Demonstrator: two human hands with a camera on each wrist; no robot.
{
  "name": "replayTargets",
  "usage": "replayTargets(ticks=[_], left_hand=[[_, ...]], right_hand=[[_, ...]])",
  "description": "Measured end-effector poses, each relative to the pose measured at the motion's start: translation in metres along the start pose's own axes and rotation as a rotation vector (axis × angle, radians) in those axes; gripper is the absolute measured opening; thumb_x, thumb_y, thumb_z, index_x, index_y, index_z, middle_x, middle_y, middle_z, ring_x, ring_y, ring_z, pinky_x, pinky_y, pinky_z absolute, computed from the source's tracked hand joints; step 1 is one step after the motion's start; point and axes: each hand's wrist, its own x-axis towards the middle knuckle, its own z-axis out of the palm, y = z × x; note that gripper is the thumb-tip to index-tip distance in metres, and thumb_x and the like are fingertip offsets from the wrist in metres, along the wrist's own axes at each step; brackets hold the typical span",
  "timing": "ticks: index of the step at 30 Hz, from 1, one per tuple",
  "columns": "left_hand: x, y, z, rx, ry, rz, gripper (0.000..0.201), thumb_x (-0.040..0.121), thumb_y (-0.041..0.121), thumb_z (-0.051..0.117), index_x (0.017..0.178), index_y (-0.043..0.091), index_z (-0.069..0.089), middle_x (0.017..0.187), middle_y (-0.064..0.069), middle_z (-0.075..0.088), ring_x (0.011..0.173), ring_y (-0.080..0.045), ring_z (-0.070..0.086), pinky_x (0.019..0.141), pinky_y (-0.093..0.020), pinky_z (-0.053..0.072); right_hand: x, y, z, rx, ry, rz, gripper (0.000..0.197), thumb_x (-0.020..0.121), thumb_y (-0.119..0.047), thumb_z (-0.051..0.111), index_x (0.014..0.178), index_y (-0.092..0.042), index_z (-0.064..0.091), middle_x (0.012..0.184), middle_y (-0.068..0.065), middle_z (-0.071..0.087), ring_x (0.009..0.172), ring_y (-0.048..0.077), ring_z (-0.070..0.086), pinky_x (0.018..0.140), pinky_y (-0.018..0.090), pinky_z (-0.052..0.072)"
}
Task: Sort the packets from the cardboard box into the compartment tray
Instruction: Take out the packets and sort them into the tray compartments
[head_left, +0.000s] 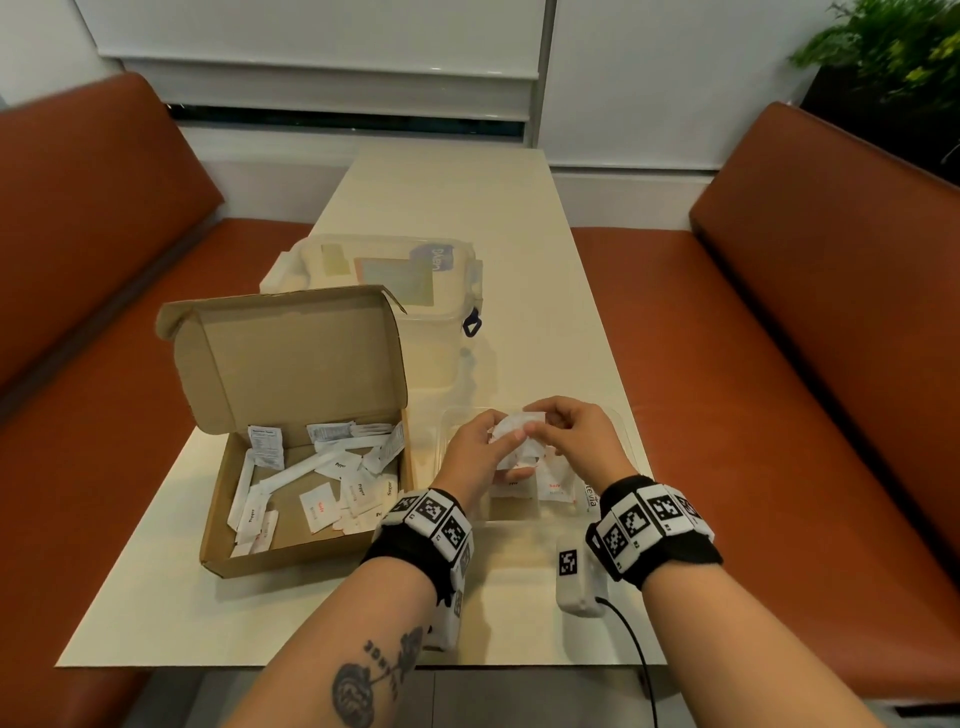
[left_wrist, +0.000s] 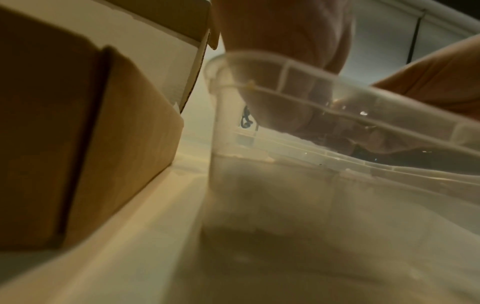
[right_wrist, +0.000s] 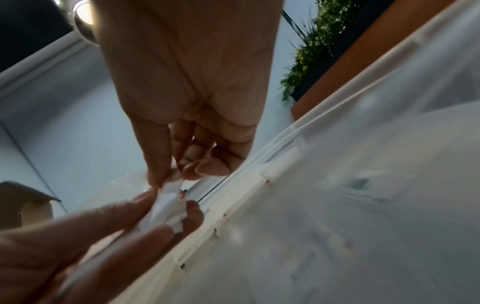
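I see both hands, left hand (head_left: 475, 449) and right hand (head_left: 574, 434), pinching white packets (head_left: 511, 434) above the compartment tray (head_left: 626, 441), right of cardboard box (head_left: 291, 457).

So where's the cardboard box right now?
In the head view, the open cardboard box sits on the table's left side, just left of the clear compartment tray, in front of a lidded plastic container.

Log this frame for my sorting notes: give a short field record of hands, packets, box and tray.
left hand: holds a bunch of small white paper packets
right hand: pinches the same bunch
position: above the clear plastic compartment tray
tray contents: some white packets, one marked Salt
open brown cardboard box: left of tray, many packets inside
behind: lidded clear plastic container
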Motion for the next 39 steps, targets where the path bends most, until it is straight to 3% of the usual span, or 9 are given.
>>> replayTargets(ticks=[6, 10, 15, 20, 23, 29, 31, 35, 39], left_hand=[[0.006, -0.001, -0.001, -0.051, 0.082, 0.031, 0.005, 0.094, 0.012, 0.057, 0.098, 0.008, 0.057, 0.113, -0.020, 0.059, 0.093, -0.023, 0.064, 0.068, -0.029, 0.060], [0.008, -0.002, -0.002, -0.066, 0.065, 0.039, 0.005, 0.092, 0.012, 0.060, 0.096, 0.010, 0.057, 0.105, -0.014, 0.061, 0.087, -0.020, 0.066, 0.068, -0.028, 0.059], [0.007, -0.004, -0.004, -0.039, 0.022, 0.039, 0.005, 0.092, 0.012, 0.061, 0.096, 0.013, 0.060, 0.103, -0.012, 0.065, 0.089, -0.022, 0.069, 0.072, -0.032, 0.060], [0.010, -0.006, -0.004, -0.017, 0.098, 0.078, 0.004, 0.095, 0.011, 0.055, 0.096, 0.011, 0.059, 0.103, -0.011, 0.059, 0.088, -0.017, 0.065, 0.069, -0.028, 0.059], [0.014, -0.008, -0.006, -0.001, 0.216, 0.128, 0.007, 0.096, 0.009, 0.051, 0.100, 0.010, 0.057, 0.111, -0.015, 0.057, 0.099, -0.024, 0.062, 0.070, -0.029, 0.059], [0.017, -0.010, -0.006, -0.003, 0.253, 0.143, 0.010, 0.097, 0.010, 0.050, 0.104, 0.010, 0.056, 0.118, -0.020, 0.055, 0.104, -0.027, 0.062, 0.073, -0.031, 0.059], [0.018, -0.012, -0.005, 0.012, 0.250, 0.139, 0.012, 0.097, 0.009, 0.049, 0.107, 0.008, 0.056, 0.118, -0.020, 0.055, 0.104, -0.027, 0.062, 0.074, -0.033, 0.059], [0.019, -0.012, -0.006, 0.010, 0.247, 0.132, 0.011, 0.097, 0.009, 0.048, 0.105, 0.008, 0.056, 0.116, -0.019, 0.056, 0.103, -0.026, 0.063, 0.074, -0.032, 0.059], [0.020, -0.012, -0.005, -0.004, 0.230, 0.131, 0.010, 0.097, 0.008, 0.049, 0.104, 0.008, 0.056, 0.113, -0.018, 0.057, 0.102, -0.027, 0.063, 0.074, -0.032, 0.059]], right_hand=[[0.005, -0.001, -0.004, 0.287, 0.154, 0.074, 0.010, 0.084, -0.003, 0.067, 0.079, -0.009, 0.060, 0.067, 0.006, 0.068, 0.056, 0.014, 0.063, 0.060, 0.022, 0.054], [0.002, 0.000, -0.001, 0.362, 0.089, 0.116, 0.013, 0.084, 0.001, 0.066, 0.079, -0.007, 0.057, 0.070, 0.013, 0.067, 0.060, 0.019, 0.065, 0.064, 0.026, 0.056], [-0.001, 0.004, -0.002, 0.159, -0.003, 0.042, 0.024, 0.083, -0.006, 0.068, 0.103, -0.017, 0.065, 0.075, 0.003, 0.062, 0.068, 0.014, 0.062, 0.063, 0.020, 0.050], [-0.003, 0.005, -0.012, 0.039, 0.040, 0.059, 0.008, 0.081, -0.010, 0.070, 0.080, -0.017, 0.067, 0.067, -0.001, 0.064, 0.059, 0.006, 0.055, 0.057, 0.016, 0.042], [-0.004, 0.011, -0.023, -0.125, 0.061, 0.100, 0.008, 0.079, -0.014, 0.072, 0.074, -0.017, 0.066, 0.069, -0.001, 0.067, 0.053, 0.000, 0.052, 0.054, 0.016, 0.038], [-0.008, 0.019, -0.025, -0.430, -0.139, 0.156, 0.011, 0.076, -0.017, 0.077, 0.068, -0.018, 0.069, 0.082, -0.007, 0.065, 0.085, 0.011, 0.058, 0.075, 0.024, 0.039], [-0.006, 0.020, -0.022, -0.473, -0.116, 0.138, 0.016, 0.074, -0.016, 0.078, 0.063, -0.021, 0.068, 0.078, -0.013, 0.056, 0.085, 0.010, 0.054, 0.076, 0.024, 0.038], [-0.003, 0.022, -0.018, -0.566, -0.156, 0.115, 0.028, 0.072, -0.019, 0.080, 0.056, -0.028, 0.060, 0.086, -0.009, 0.052, 0.087, 0.011, 0.051, 0.076, 0.023, 0.038], [-0.002, 0.025, -0.016, -0.612, -0.171, 0.078, 0.018, 0.073, -0.019, 0.079, 0.065, -0.023, 0.063, 0.090, -0.006, 0.051, 0.086, 0.011, 0.050, 0.069, 0.019, 0.037]])
